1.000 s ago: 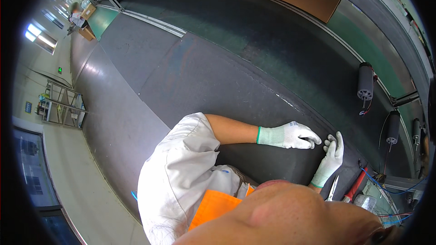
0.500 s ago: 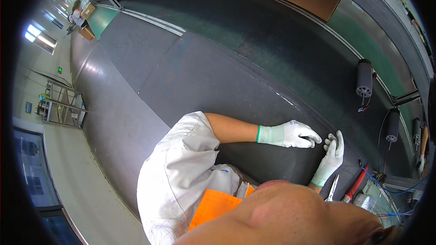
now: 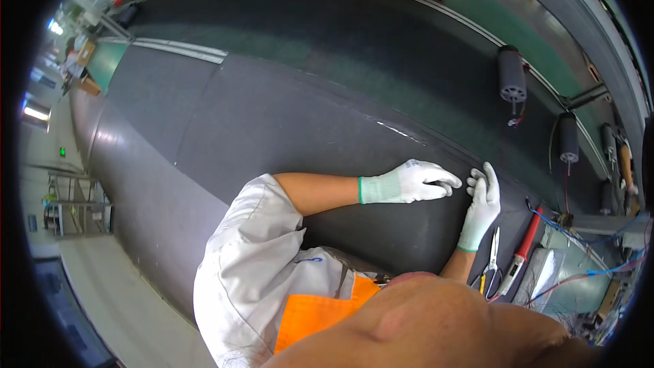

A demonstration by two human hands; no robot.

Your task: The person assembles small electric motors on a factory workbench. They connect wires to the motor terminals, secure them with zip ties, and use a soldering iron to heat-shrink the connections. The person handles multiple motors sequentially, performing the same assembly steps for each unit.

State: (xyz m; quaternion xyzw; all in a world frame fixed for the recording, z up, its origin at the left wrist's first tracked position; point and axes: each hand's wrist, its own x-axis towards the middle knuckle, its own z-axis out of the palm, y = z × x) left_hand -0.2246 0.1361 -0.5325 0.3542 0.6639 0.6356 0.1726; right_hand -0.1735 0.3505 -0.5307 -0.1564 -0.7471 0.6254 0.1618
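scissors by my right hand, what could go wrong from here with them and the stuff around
The scissors lie close beside your right hand, blades pointing away from you, so a sideways sweep might brush them. Loose blue wires run near the red-handled tool; lifting it carelessly could snag them. The dark cylinder has a round body and might roll if bumped.
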